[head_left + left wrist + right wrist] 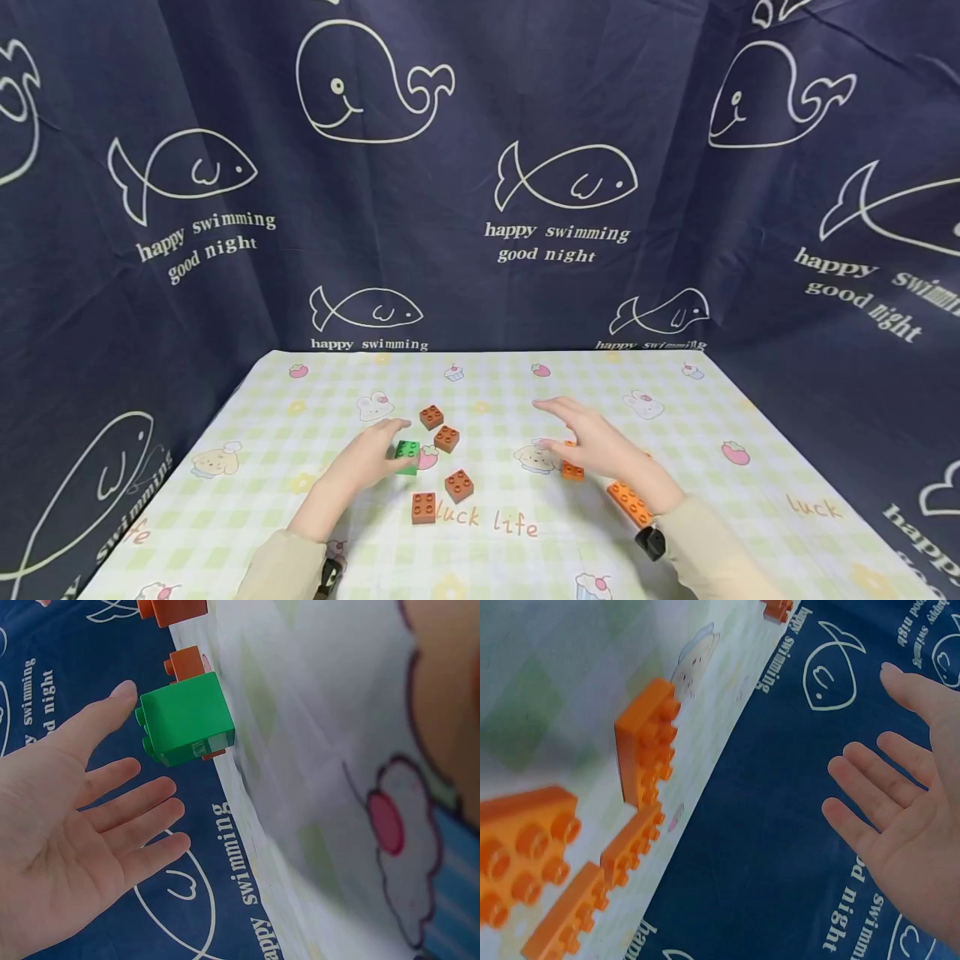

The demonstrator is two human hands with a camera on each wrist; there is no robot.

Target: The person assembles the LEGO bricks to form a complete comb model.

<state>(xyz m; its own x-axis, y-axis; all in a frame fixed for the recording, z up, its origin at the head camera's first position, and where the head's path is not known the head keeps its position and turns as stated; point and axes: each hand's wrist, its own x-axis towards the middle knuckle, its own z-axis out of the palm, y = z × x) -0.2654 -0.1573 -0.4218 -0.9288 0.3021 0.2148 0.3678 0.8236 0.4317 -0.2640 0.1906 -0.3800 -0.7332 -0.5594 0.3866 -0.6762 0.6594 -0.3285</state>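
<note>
The left hand point(367, 456) hovers beside a green toy brick point(407, 457), its fingers loosely spread with nothing in them. In the left wrist view the thumb is nearest to that green brick point(187, 718). Over several orange toy bricks, the right hand point(592, 442) is held above the cloth, fingers extended and holding nothing. It partly hides these bricks in the head view; one long orange brick point(630, 503) shows beneath the wrist. The right wrist view shows an orange brick point(646, 742) standing apart from the relaxed palm point(922, 847).
Between the hands lie several brown square bricks, among them one near the front point(423, 507) and one farther back point(431, 417). A checked, printed cloth point(495, 567) covers the table. Dark blue curtains point(465, 208) with white fish drawings stand behind and at both sides.
</note>
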